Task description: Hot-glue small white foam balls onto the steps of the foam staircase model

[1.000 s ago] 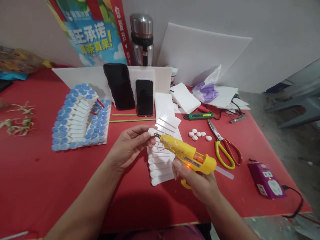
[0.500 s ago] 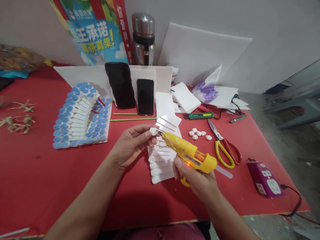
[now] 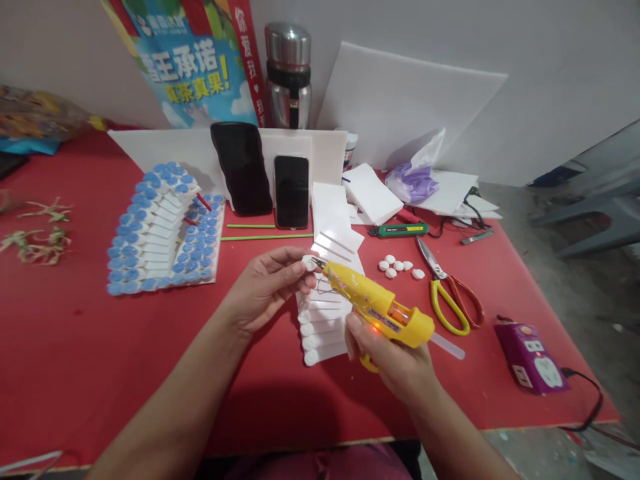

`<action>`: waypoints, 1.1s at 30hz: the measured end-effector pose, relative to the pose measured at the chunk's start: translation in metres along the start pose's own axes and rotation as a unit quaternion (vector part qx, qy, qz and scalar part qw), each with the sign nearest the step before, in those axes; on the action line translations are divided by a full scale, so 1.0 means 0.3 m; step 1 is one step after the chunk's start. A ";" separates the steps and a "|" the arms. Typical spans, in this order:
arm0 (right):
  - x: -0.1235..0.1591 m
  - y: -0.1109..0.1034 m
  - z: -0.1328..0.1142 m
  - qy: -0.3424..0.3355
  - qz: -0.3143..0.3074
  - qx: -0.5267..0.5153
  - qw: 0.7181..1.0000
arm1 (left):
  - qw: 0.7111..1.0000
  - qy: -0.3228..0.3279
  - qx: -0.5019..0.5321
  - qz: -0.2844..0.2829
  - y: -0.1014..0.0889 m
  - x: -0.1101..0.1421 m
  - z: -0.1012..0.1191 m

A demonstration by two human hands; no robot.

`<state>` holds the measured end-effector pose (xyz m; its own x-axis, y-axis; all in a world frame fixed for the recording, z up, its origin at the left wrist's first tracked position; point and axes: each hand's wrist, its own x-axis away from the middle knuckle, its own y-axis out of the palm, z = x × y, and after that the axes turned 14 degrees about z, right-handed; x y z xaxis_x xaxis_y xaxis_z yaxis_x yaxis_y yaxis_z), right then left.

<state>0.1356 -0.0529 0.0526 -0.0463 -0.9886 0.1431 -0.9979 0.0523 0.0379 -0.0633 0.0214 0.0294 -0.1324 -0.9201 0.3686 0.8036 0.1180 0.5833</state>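
Observation:
My left hand (image 3: 265, 287) pinches a small white pebble (image 3: 309, 264) between thumb and fingertips, above the red table (image 3: 75, 347). My right hand (image 3: 395, 363) grips a yellow glue gun (image 3: 380, 308) with a finger on the trigger; its metal nozzle touches the pebble. Under both hands lies a white foam staircase model (image 3: 325, 313) with pebbles along its left edge. Several loose white pebbles (image 3: 400, 268) lie to the right of it.
A finished blue-trimmed foam staircase (image 3: 163, 230) sits at left. Two phones (image 3: 291, 192) lean on a white board, with a steel flask (image 3: 287, 77) behind. Yellow-handled scissors (image 3: 450, 293), a green utility knife (image 3: 400, 231), a purple power strip (image 3: 533, 357) and foam sheets (image 3: 370, 193) lie at right.
The glue gun's nozzle has crept up and closer to the pebble in my left hand. The hands have otherwise hardly moved.

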 end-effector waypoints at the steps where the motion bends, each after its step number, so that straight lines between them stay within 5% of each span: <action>1: 0.002 0.001 0.001 0.004 0.004 0.006 1.000 | 1.000 0.000 0.004 0.000 0.000 0.000 0.000; 19: 0.011 0.003 0.023 0.011 0.025 0.020 0.999 | 0.998 -0.012 0.030 0.046 0.000 -0.006 0.002; 33: 0.012 -0.020 0.028 -0.014 0.027 0.055 0.998 | 1.000 -0.013 0.003 0.000 -0.006 0.002 0.000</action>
<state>0.1409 -0.0578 0.0444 -0.0992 -0.9886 0.1133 -0.9928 0.0907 -0.0777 -0.0649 0.0209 0.0287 -0.1475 -0.9105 0.3863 0.8005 0.1195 0.5873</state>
